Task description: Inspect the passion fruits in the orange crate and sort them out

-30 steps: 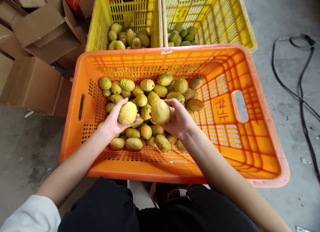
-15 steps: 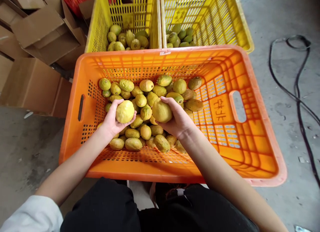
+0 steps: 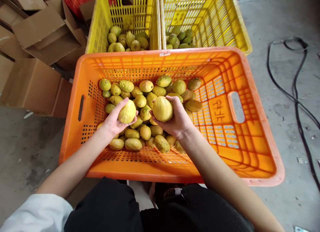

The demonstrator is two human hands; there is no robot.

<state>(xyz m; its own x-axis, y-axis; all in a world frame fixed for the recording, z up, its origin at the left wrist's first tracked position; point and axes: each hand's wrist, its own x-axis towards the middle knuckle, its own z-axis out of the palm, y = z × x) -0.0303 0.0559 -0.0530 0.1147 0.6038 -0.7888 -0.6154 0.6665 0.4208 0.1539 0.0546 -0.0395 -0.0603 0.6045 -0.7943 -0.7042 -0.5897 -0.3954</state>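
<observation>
**Two yellow fruits held over an orange crate**

Nearest the camera, dark trousers [image 3: 110, 208] and a white sleeve [image 3: 37, 212] are seen, with both bare forearms stretched forward over the near rim of the orange crate [image 3: 250, 152].

The left hand [image 3: 113, 122] is cupped under a pale yellow fruit [image 3: 127, 112]; its fingers [image 3: 117, 107] are curled partway round the fruit, the thumb pressed against its lower right side. The right hand [image 3: 177, 120] is wrapped round a larger round yellow fruit [image 3: 162, 109], the fingertips hooked over its top and the palm closed against its right side. The two fruits are held just beside each other, apart by a narrow gap, above the heap of yellow-green fruits [image 3: 150, 92] lying in the left half of the crate. The right half of the crate floor is bare, and a handle slot is cut in each end wall.

Beyond the crate, two yellow crates [image 3: 207, 15] stand side by side, each with a few greener fruits in it. Cardboard boxes [image 3: 37, 35] are stacked to the left, and a black cable [image 3: 296, 89] lies on the concrete floor [image 3: 287, 19] to the right.
</observation>
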